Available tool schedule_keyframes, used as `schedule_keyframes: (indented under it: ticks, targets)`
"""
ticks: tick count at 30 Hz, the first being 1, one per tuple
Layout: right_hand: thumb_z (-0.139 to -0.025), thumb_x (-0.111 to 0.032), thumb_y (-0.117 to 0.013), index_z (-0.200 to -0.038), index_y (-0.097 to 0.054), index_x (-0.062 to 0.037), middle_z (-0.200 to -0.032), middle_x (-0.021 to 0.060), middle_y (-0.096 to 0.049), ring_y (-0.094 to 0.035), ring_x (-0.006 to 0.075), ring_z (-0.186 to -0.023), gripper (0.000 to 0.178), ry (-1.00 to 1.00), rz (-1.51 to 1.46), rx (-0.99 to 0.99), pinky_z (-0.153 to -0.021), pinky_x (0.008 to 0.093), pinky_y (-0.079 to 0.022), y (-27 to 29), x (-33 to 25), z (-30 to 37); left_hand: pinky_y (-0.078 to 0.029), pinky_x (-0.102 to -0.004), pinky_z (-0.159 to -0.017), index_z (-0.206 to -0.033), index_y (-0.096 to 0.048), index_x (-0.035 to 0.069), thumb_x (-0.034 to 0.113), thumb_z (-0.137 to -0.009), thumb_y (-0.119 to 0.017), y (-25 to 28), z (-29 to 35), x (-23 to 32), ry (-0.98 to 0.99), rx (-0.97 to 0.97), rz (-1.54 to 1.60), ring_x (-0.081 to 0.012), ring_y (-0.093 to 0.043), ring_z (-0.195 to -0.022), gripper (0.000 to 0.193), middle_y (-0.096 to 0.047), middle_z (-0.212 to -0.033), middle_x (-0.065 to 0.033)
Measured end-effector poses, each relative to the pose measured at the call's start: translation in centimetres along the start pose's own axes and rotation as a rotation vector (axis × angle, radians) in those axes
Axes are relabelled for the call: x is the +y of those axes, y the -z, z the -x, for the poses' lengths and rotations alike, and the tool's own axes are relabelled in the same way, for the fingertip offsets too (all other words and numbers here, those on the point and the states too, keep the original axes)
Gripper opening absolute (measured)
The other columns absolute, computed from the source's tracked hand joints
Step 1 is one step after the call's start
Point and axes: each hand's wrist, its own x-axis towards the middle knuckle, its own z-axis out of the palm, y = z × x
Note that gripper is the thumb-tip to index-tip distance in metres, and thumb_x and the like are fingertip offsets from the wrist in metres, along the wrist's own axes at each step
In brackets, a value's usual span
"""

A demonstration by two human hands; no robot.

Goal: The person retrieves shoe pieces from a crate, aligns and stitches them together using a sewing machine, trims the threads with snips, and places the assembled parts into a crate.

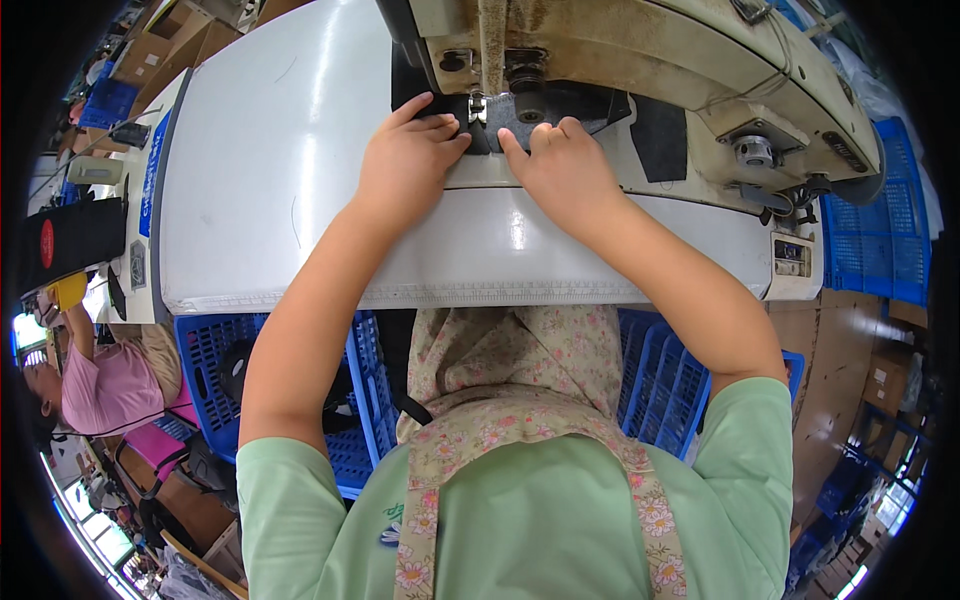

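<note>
My left hand (410, 160) lies with fingers spread on a black piece of material (408, 78), left of the presser foot (478, 108) of a sewing machine (640, 45). On the other side of the foot, my right hand (565, 170) rests on a dark grey, fabric-like piece (503, 110). One of its digits stretches toward the foot, while the others bend down onto the piece, their tips partly hidden. Whether the black and grey pieces are joined I cannot tell. The needle tip is too small to make out.
Another dark piece (660, 140) lies on the machine bed to the right. A ruler strip (480, 294) edges the white table (260, 150). Blue baskets (218, 365) stand beneath it, and a blue crate (875, 225) at right. At far left sits a person in pink (115, 385).
</note>
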Motion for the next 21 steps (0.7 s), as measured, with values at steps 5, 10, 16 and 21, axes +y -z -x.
schedule_keyframes:
  ticks: [5, 10, 16, 21]
  targets:
    - [-0.079, -0.013, -0.060, -0.114, -0.067, -0.0052, -0.069, 0.0035, -0.063, -0.060, 0.0189, -0.068, 0.036, -0.015, -0.078, 0.044, -0.069, 0.0311, -0.043, 0.0, 0.2, 0.2, -0.038, -0.0408, -0.109, -0.102, -0.073, 0.013, 0.003, -0.071, -0.067, 0.0, 0.2, -0.6, -0.014, 0.004, 0.030, -0.0193, -0.062, -0.111, 0.032, -0.070, -0.108, -0.0070]
    - [-0.076, -0.012, -0.061, -0.108, -0.069, -0.0047, -0.068, 0.0045, -0.064, -0.061, 0.0190, -0.066, 0.034, -0.026, -0.169, 0.073, -0.068, 0.0308, -0.044, -0.4, 0.4, 0.3, -0.039, -0.0396, -0.108, -0.099, -0.074, 0.013, 0.003, -0.069, -0.067, -0.1, -0.2, -1.1, -0.064, -0.006, 0.015, -0.0191, -0.062, -0.111, 0.032, -0.071, -0.103, -0.0057]
    - [-0.082, -0.012, -0.060, -0.097, -0.070, -0.0052, -0.067, 0.0034, -0.064, -0.062, 0.0186, -0.065, 0.019, -0.029, -0.195, 0.146, -0.066, 0.0325, -0.044, -0.1, 0.3, -0.6, -0.043, -0.0354, -0.101, -0.092, -0.075, 0.012, 0.004, -0.068, -0.068, -0.6, -0.9, -2.3, -0.113, 0.029, 0.015, -0.0170, -0.064, -0.106, 0.027, -0.072, -0.098, -0.0045]
    - [-0.086, -0.013, -0.058, -0.078, -0.068, -0.0091, -0.064, 0.0024, -0.065, -0.064, 0.0189, -0.064, 0.013, -0.042, -0.161, 0.147, -0.064, 0.0337, -0.043, -0.4, 0.1, -1.3, -0.045, -0.0320, -0.095, -0.093, -0.076, 0.013, 0.004, -0.067, -0.068, -1.1, -1.5, -3.5, -0.128, 0.026, 0.006, -0.0165, -0.064, -0.103, 0.029, -0.072, -0.100, -0.0041]
